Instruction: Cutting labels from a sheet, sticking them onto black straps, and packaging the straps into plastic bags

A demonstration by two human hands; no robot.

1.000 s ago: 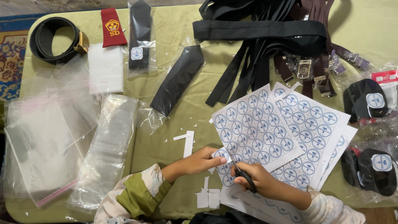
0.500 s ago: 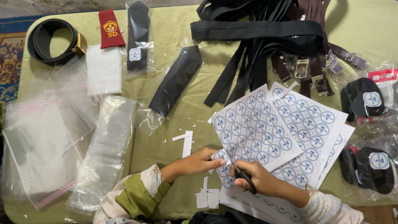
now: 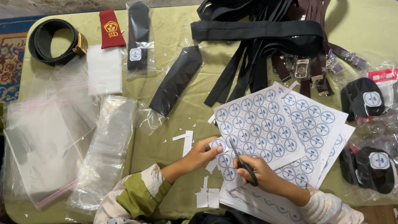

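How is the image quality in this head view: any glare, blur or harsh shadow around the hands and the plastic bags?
Head view: soft, even light, no hard shadows. The left hand and the right hand with the scissors look sharp, as do the sticker sheets. Mild sheen on the clear plastic bags; the table edge bows slightly.

Scissors (image 3: 242, 159): handles hidden inside right hand (image 3: 255, 172). Sheet stack (image 3: 265, 203) at 6 o'clock: cut off by bottom edge. Round-label printing: probably an emblem, too small to resolve.
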